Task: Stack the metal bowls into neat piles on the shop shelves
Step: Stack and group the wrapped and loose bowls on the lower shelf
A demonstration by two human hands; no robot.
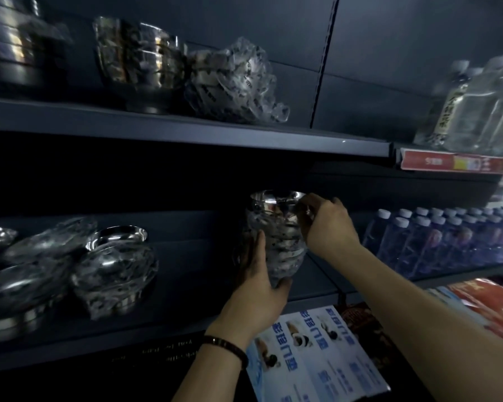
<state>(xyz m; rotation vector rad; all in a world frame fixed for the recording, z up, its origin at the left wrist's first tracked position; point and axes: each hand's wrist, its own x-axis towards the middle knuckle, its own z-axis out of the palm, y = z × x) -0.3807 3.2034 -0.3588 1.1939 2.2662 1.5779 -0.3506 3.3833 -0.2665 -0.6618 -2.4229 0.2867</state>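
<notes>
A tall pile of metal bowls [279, 230] in clear plastic wrap stands above the middle shelf [186, 314]. My left hand [262, 282] cups the pile's lower left side and base. My right hand [324, 224] pinches the rim of the top bowl at its right edge. More wrapped bowls [111, 265] lie untidily on the left of the same shelf. On the upper shelf [186, 132] stand two other bowl piles [145, 65] and a crumpled plastic wrap [235, 82].
Water bottles [436, 242] fill the middle shelf to the right, and larger clear bottles [488, 105] stand on the upper right shelf above a red price strip [447, 162]. Blue and white packages [317, 358] and red packages [482, 303] lie below.
</notes>
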